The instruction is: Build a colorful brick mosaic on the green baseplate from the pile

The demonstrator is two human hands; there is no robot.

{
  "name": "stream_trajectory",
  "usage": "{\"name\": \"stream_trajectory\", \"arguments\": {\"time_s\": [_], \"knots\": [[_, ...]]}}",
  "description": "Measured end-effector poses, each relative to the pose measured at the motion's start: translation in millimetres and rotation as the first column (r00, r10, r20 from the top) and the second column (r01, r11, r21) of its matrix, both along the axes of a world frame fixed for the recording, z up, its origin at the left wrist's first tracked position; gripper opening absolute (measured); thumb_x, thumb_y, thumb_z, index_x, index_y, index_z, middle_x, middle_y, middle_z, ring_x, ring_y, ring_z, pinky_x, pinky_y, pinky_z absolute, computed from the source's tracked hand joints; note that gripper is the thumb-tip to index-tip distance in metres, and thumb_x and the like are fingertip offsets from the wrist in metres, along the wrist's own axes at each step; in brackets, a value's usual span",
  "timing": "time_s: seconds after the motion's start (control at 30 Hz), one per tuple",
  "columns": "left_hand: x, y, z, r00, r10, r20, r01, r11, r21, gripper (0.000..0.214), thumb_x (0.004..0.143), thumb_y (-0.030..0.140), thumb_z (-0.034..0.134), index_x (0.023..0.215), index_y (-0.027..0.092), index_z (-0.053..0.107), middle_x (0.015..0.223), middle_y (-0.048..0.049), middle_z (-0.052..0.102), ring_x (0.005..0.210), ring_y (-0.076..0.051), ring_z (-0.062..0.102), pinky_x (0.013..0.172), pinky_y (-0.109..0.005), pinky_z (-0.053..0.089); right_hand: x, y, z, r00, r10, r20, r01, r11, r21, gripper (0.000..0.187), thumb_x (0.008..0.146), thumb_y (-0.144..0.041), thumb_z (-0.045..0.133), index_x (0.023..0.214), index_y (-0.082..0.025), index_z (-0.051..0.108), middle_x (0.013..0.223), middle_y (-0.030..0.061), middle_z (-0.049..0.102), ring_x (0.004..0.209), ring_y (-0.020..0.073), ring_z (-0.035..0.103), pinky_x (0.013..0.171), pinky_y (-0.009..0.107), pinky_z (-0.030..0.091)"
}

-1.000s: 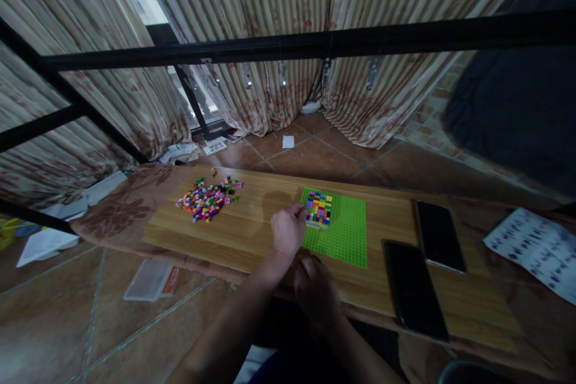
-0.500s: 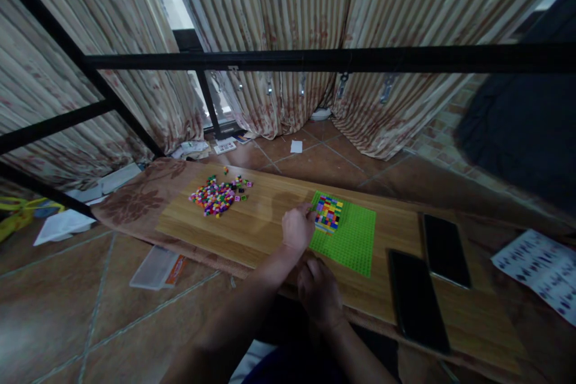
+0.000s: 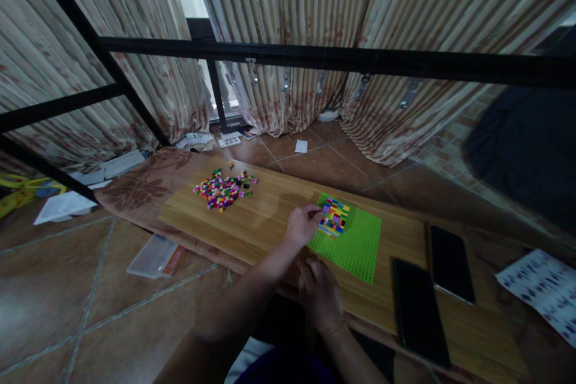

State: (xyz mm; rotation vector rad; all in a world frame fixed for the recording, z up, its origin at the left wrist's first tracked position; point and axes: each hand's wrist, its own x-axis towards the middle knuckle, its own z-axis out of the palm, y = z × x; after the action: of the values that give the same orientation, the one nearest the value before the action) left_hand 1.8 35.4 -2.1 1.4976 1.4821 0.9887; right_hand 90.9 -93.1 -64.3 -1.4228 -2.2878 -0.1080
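Note:
A bright green studded baseplate [image 3: 360,246] lies on the wooden board, carrying a low block of multicoloured toy bricks [image 3: 334,217] near its far left corner. At the left side of this block is my left hand [image 3: 302,227], its thumb and forefinger pinched together. Whatever sits between those fingertips is too small to make out. My right hand [image 3: 320,293] rests closer to my body, by the board's near edge, below the baseplate's left corner. Its fingers are curled, and their inner side is hidden. Loose small bricks [image 3: 219,191] form a colourful pile on the board's left part.
Two black phone-like slabs [image 3: 420,312] [image 3: 451,264] lie on the right of the wooden board [image 3: 265,210]. A printed sheet [image 3: 540,288] is at far right. On the floor sits a clear plastic box [image 3: 153,257]. A black metal rail [image 3: 288,51] crosses before the curtains.
The whole view has shifted slightly. My left fingertips have changed their pose at the brick block's left edge and now show a clearer pinch. My right hand stays nearly where it was.

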Motion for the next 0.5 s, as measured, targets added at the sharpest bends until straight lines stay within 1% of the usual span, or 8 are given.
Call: {"name": "stream_trajectory", "arguments": {"time_s": [0.1, 0.17, 0.23, 0.33, 0.4, 0.5], "knots": [[3, 0, -4.6, 1.000, 0.012, 0.002, -0.012, 1.000, -0.024, 0.022, 0.084, 0.030, 0.055, 0.090, 0.019, 0.073, 0.078, -0.0007, 0.072, 0.071, -0.012, 0.063, 0.066, -0.020, 0.047, 1, 0, -2.6, 1.000, 0.016, -0.007, -0.016, 1.000, 0.013, 0.028, 0.087, -0.007, 0.045, 0.109, -0.015, 0.061, 0.101, 0.0101, 0.060, 0.094, 0.0232, 0.056, 0.081, 0.035, 0.049], [1, -2, -6.6, 1.000, 0.005, 0.016, -0.005, 1.000, -0.016, 0.024, 0.086, 0.032, 0.052, 0.088, 0.018, 0.072, 0.077, -0.0002, 0.071, 0.070, -0.012, 0.062, 0.064, -0.019, 0.046, 2, -1, -4.3, 0.999, 0.033, -0.004, -0.033, 0.999, 0.019, 0.027, 0.088, -0.009, 0.044, 0.109, -0.014, 0.060, 0.102, 0.0111, 0.059, 0.094, 0.0232, 0.056, 0.082, 0.036, 0.049], [-3, -8, -7.9, 1.000, -0.008, 0.009, 0.008, 1.000, 0.006, 0.028, 0.089, 0.034, 0.047, 0.087, 0.017, 0.071, 0.076, -0.0001, 0.069, 0.069, -0.011, 0.061, 0.063, -0.019, 0.045, 4, -2, -6.2, 0.999, 0.044, 0.002, -0.044, 0.998, 0.037, 0.025, 0.090, -0.011, 0.043, 0.109, -0.014, 0.058, 0.105, 0.0123, 0.058, 0.098, 0.0247, 0.056, 0.083, 0.037, 0.049], [-11, -21, -9.2, 0.998, -0.034, -0.050, 0.036, 0.999, 0.036, 0.035, 0.093, 0.034, 0.038, 0.087, 0.017, 0.068, 0.075, -0.0009, 0.067, 0.066, -0.011, 0.059, 0.061, -0.020, 0.045, 7, -2, -8.6, 0.998, 0.063, 0.011, -0.064, 0.994, 0.088, 0.025, 0.091, -0.014, 0.041, 0.111, -0.013, 0.056, 0.108, 0.0141, 0.057, 0.102, 0.0272, 0.055, 0.084, 0.039, 0.049], [-15, -32, -9.9, 0.992, -0.076, -0.098, 0.082, 0.995, 0.062, 0.036, 0.094, 0.034, 0.035, 0.092, 0.018, 0.067, 0.079, -0.0016, 0.068, 0.070, -0.012, 0.061, 0.065, -0.021, 0.046, 9, -1, -9.1, 0.996, 0.091, 0.014, -0.092, 0.990, 0.107, 0.025, 0.092, -0.014, 0.039, 0.110, -0.014, 0.056, 0.108, 0.0138, 0.057, 0.102, 0.0270, 0.055, 0.084, 0.039, 0.049], [-16, -45, -11.6, 0.981, -0.122, -0.149, 0.139, 0.985, 0.106, 0.036, 0.095, 0.032, 0.032, 0.102, 0.021, 0.066, 0.094, -0.0028, 0.070, 0.084, -0.014, 0.065, 0.078, -0.023, 0.049, 10, 0, -8.2, 0.992, 0.123, 0.006, -0.122, 0.984, 0.132, 0.022, 0.092, -0.014, 0.037, 0.103, -0.016, 0.056, 0.106, 0.0122, 0.057, 0.097, 0.0248, 0.056, 0.081, 0.037, 0.049]]}}
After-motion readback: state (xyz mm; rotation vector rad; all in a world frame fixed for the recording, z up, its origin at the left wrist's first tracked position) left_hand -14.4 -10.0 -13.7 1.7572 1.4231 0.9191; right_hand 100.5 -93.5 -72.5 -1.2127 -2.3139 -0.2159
